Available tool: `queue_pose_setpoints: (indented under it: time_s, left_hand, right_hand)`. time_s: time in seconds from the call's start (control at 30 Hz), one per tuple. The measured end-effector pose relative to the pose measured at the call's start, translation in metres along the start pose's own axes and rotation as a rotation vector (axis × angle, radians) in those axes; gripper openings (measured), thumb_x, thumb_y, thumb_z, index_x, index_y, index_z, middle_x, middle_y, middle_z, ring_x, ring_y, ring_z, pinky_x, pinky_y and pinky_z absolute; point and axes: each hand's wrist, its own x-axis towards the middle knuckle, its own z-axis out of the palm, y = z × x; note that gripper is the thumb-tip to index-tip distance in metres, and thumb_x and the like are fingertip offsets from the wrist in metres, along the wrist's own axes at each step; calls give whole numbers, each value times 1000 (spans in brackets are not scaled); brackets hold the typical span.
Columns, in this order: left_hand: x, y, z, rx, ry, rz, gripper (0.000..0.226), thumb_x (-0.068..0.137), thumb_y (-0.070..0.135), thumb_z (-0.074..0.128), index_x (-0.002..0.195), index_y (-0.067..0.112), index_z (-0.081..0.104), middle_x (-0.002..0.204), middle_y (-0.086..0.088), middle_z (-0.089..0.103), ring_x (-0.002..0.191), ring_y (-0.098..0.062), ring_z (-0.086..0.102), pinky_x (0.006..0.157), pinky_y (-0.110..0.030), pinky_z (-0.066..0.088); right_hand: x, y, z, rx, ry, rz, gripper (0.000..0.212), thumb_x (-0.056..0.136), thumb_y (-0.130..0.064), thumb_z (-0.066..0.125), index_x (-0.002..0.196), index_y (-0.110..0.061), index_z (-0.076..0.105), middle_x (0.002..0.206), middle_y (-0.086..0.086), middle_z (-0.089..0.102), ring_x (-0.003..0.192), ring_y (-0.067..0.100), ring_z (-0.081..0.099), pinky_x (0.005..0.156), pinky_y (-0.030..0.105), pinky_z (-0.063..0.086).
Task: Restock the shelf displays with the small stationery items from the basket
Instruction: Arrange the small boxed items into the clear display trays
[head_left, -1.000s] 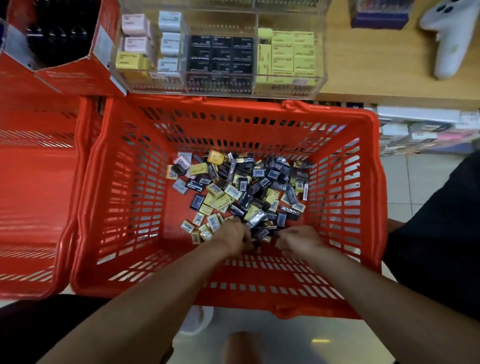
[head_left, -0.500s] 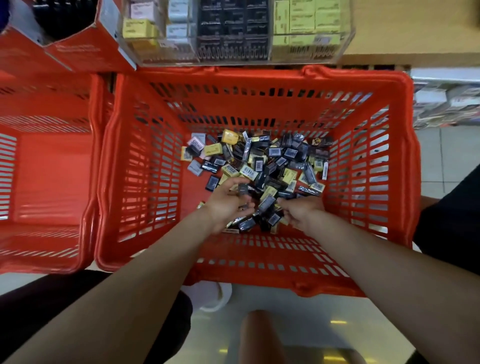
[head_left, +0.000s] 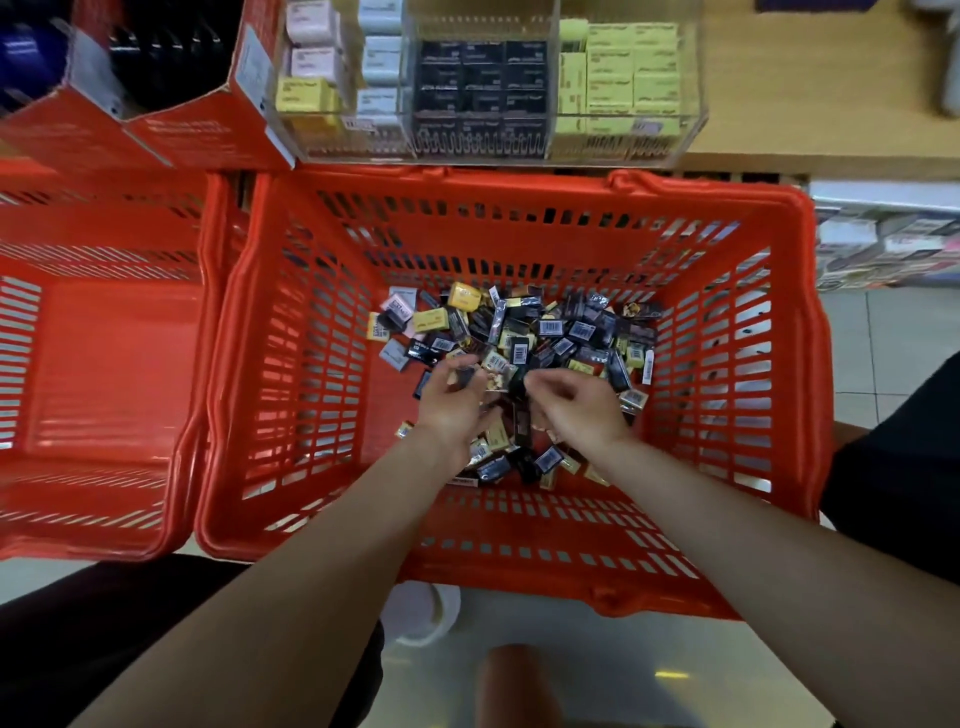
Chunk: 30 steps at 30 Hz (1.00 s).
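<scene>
Both hands down in red basket (head_left: 291, 332), over heap of small packets (head_left: 545, 332). Left hand (head_left: 452, 405) fingers curled round dark packets; right hand (head_left: 576, 410) fingers curled, contents unclear. Clear shelf display (head_left: 483, 140) at far side.

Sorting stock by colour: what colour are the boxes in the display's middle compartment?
Black boxes, seen in the head view.

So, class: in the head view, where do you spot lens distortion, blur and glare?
Head view: wide-angle bending bows the basket rim and the shelf edge; motion blur softens both the left hand and right hand and the corners; glare glints off wrapped items and the floor; labels in the clear display stay unreadable.
</scene>
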Motion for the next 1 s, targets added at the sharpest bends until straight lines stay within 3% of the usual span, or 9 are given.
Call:
queue_pose_setpoints:
  time_s: [0.07,0.23,0.3,0.4,0.47,0.57,0.63,0.77,1.0]
  left_hand:
    - [6,5,-10,-2,62,6,14,100,9,54,106,21,60,108,-4,59,84,-18,64,72,-32,59]
    - [11,11,-32,71,32,-2,21,92,0,63,103,18,63,111,-5,60,85,-15,65,65,-24,59]
    - [12,12,-35,136,12,-2,23,91,1,65,101,21,64,114,-3,60,89,-14,63,66,-24,57]
    - [12,11,-36,147,-34,-57,20,91,6,67,106,20,65,106,1,59,82,-14,58,67,-25,55]
    - [12,8,-34,180,-53,-81,15,93,13,66,106,22,65,102,0,60,79,-16,56,69,-27,56]
    - [11,5,-28,178,-80,-143,10,98,22,59,108,23,61,110,-7,57,95,-23,60,83,-38,59]
    - [8,7,-26,124,-100,-182,11,99,23,56,109,21,60,109,-8,54,92,-24,62,77,-39,61]
    - [9,9,-23,101,-124,-167,15,98,17,57,111,17,64,97,-8,53,75,-18,58,65,-31,60]
    - [12,14,-13,167,-140,-171,12,99,14,58,104,21,66,102,-1,55,73,-15,51,57,-23,51]
  right_hand:
    - [5,10,4,-434,22,-137,32,91,-30,69,119,-15,67,115,1,70,103,16,66,90,29,53]
    - [10,30,29,-848,18,-266,50,84,-37,74,127,-20,54,127,5,51,108,28,59,82,38,55]
    - [13,34,31,-856,26,-306,41,85,-26,74,120,-19,54,127,6,49,107,30,59,78,38,53]
    - [13,36,20,-608,-7,-272,22,85,-22,75,96,-19,56,102,4,63,86,23,64,68,35,53]
    - [13,33,4,-473,32,-235,17,88,-25,72,100,-20,61,94,5,69,73,21,66,63,35,54]
    - [21,30,-21,-485,122,-238,23,98,-20,57,120,-14,58,115,12,62,56,14,52,53,29,45]
    - [27,28,-32,-512,153,-210,22,101,-15,48,121,-10,55,119,18,55,61,16,47,55,25,38]
    - [33,26,-28,-656,67,-173,28,103,-19,41,109,-7,66,122,16,58,107,28,55,90,29,42]
    - [37,33,-8,-894,112,-233,47,93,-48,58,125,-14,56,135,8,44,108,27,60,77,35,54]
